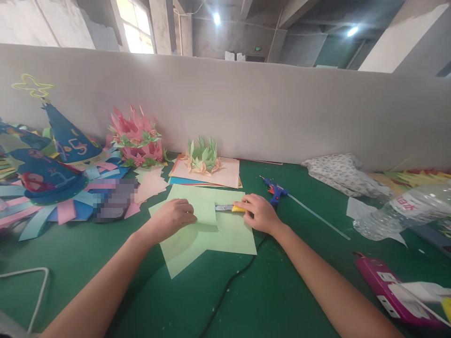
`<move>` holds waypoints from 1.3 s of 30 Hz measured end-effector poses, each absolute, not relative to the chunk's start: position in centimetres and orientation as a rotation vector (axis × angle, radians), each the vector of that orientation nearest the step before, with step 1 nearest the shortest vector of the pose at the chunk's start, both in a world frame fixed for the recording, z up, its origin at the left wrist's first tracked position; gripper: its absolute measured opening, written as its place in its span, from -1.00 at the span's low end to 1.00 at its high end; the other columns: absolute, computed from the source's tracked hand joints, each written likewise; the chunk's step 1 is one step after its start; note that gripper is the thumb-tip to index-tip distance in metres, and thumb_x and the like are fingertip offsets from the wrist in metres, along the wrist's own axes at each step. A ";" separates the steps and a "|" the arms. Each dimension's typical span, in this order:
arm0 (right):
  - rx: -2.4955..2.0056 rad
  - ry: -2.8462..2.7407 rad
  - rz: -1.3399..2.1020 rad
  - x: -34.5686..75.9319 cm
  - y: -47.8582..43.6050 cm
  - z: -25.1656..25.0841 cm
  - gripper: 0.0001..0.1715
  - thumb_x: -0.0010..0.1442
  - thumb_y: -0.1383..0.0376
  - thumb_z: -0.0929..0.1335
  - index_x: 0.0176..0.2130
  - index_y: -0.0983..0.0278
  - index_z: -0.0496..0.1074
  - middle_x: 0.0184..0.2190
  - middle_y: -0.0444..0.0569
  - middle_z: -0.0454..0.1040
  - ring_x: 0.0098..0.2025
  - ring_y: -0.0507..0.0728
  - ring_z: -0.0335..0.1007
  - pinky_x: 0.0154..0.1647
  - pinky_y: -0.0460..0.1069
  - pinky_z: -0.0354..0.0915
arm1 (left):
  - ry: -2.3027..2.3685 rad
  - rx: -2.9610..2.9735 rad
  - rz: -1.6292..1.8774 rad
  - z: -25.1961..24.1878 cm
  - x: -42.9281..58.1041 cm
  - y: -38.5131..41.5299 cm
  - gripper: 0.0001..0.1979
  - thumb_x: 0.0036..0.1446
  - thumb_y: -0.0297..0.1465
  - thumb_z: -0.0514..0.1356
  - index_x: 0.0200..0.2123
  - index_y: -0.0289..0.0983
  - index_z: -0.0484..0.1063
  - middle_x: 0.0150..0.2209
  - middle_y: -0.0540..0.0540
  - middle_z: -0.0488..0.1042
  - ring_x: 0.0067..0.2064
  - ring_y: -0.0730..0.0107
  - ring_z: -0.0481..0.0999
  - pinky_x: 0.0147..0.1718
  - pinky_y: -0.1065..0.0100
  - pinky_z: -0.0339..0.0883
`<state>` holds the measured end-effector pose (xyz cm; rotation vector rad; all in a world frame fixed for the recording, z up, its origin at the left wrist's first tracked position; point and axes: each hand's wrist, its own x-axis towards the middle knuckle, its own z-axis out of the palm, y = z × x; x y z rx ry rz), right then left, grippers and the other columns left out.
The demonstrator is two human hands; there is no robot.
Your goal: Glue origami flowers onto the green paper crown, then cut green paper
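Observation:
Light green paper sheets [225,241] lie overlapping on the green table in front of me. My left hand [176,216] has its fingers closed on the near left part of a smaller green piece [207,213], which is slightly raised above the sheets. My right hand [259,212] grips the yellow handle of a utility knife [238,207]. The knife's blade points left, and its tip is at the right edge of the raised green piece.
A blue glue gun [276,190] with a black cord is just beyond my right hand. Folded paper crowns [204,157], coloured sheets and blue cone hats [72,136] stand behind and left. Right are a plastic bottle [405,209] and a magenta power strip [391,286].

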<state>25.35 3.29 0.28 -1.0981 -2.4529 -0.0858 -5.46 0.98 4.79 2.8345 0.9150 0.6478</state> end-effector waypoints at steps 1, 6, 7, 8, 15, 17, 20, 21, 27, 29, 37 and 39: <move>-1.105 -2.447 -0.094 25.5 3.4 0.3 -0.38 -0.06 0.52 0.20 -0.03 0.18 0.43 -0.32 -0.01 0.36 -0.33 0.12 0.19 -0.33 0.02 0.20 | 0.896 2.830 0.641 4.8 -5.5 1.0 -0.62 0.23 -0.33 -0.06 -0.48 -0.23 0.49 -0.49 -0.11 0.44 -0.40 0.38 0.37 -0.41 0.36 0.22; -1.075 -2.483 -0.051 25.4 3.3 0.2 -0.38 -0.05 0.52 0.20 -0.01 0.19 0.41 -0.31 0.00 0.36 -0.32 0.12 0.20 -0.33 0.01 0.21 | 0.858 2.742 0.502 4.4 -5.8 1.1 -0.65 0.21 -0.28 -0.03 -0.43 -0.22 0.52 -0.42 -0.13 0.48 -0.36 0.37 0.43 -0.38 0.36 0.24; -1.056 -2.500 -0.037 25.3 3.2 0.1 -0.37 -0.05 0.52 0.21 0.00 0.18 0.40 -0.30 -0.01 0.36 -0.31 0.12 0.21 -0.32 0.01 0.21 | 0.866 2.717 0.473 4.3 -5.9 1.1 -0.66 0.19 -0.26 0.00 -0.43 -0.21 0.53 -0.39 -0.12 0.49 -0.35 0.37 0.44 -0.38 0.37 0.24; -1.039 -2.517 -0.027 25.1 3.1 0.1 -0.38 -0.04 0.51 0.21 0.01 0.17 0.39 -0.30 -0.01 0.37 -0.30 0.12 0.22 -0.31 0.01 0.22 | 0.880 2.693 0.442 4.2 -6.0 1.1 -0.69 0.16 -0.23 0.03 -0.41 -0.20 0.53 -0.36 -0.11 0.49 -0.34 0.37 0.45 -0.37 0.38 0.24; -1.075 -2.526 -0.032 24.4 2.7 0.3 -0.61 0.18 0.25 0.25 0.01 0.15 0.40 -0.28 0.00 0.39 -0.30 0.10 0.26 -0.31 -0.01 0.21 | 1.129 2.584 0.455 3.4 -5.0 1.1 -0.62 0.16 -0.15 0.00 -0.38 -0.24 0.51 -0.20 -0.15 0.47 -0.33 0.34 0.46 -0.38 0.37 0.26; -1.076 -2.529 -0.050 24.2 2.7 0.4 -0.63 0.22 0.24 0.23 0.00 0.15 0.41 -0.29 0.01 0.39 -0.30 0.10 0.26 -0.33 -0.02 0.19 | 1.218 2.586 0.505 2.8 -4.3 1.1 -0.62 0.21 -0.21 -0.06 -0.35 -0.26 0.48 -0.29 -0.17 0.47 -0.27 0.26 0.44 -0.31 0.31 0.29; -1.062 -2.540 -0.076 24.1 2.8 0.3 -0.64 0.24 0.27 0.21 -0.01 0.15 0.41 -0.31 0.01 0.39 -0.33 0.08 0.25 -0.36 -0.04 0.16 | 1.357 2.548 0.522 1.7 -3.1 1.1 -0.63 0.24 -0.28 -0.13 -0.23 -0.27 0.44 -0.28 -0.17 0.45 -0.21 0.22 0.43 -0.25 0.25 0.31; -1.059 -2.540 -0.083 24.0 2.8 0.2 -0.64 0.24 0.27 0.21 -0.01 0.15 0.41 -0.32 0.01 0.39 -0.34 0.08 0.24 -0.36 -0.04 0.15 | 1.386 2.551 0.523 1.4 -2.8 1.1 -0.63 0.25 -0.29 -0.14 -0.16 -0.27 0.41 -0.23 -0.18 0.44 -0.18 0.21 0.43 -0.22 0.23 0.32; -1.024 -2.543 -0.116 24.1 2.9 -0.2 -0.65 0.26 0.30 0.20 -0.03 0.16 0.42 -0.35 0.00 0.38 -0.33 0.08 0.24 -0.34 -0.04 0.12 | 1.452 2.621 0.546 -0.3 -2.0 1.3 -0.59 0.27 -0.34 -0.22 -0.01 -0.27 0.32 -0.03 -0.25 0.30 -0.12 0.21 0.40 -0.18 0.20 0.33; -1.016 -2.540 -0.120 24.1 2.9 -0.2 -0.66 0.25 0.30 0.20 -0.03 0.16 0.43 -0.36 0.00 0.38 -0.33 0.08 0.23 -0.34 -0.04 0.12 | 1.451 2.633 0.542 -0.5 -2.0 1.3 -0.60 0.27 -0.35 -0.23 -0.05 -0.27 0.34 -0.02 -0.24 0.30 -0.13 0.21 0.39 -0.17 0.19 0.33; -1.033 -2.581 -0.120 24.1 2.7 0.3 -0.65 0.25 0.30 0.19 -0.05 0.17 0.44 -0.38 0.00 0.37 -0.37 0.06 0.20 -0.39 -0.06 0.06 | 1.456 2.689 0.499 -0.4 -1.9 1.2 -0.60 0.28 -0.34 -0.24 -0.04 -0.26 0.31 -0.01 -0.19 0.34 0.01 0.20 0.31 -0.03 0.17 0.27; -1.040 -2.596 -0.121 24.2 2.7 0.4 -0.65 0.25 0.31 0.19 -0.05 0.18 0.44 -0.37 0.00 0.38 -0.37 0.06 0.21 -0.39 -0.06 0.06 | 1.436 2.701 0.478 -0.4 -2.0 1.3 -0.60 0.28 -0.37 -0.24 0.00 -0.28 0.29 0.04 -0.20 0.31 0.05 0.20 0.28 0.02 0.17 0.24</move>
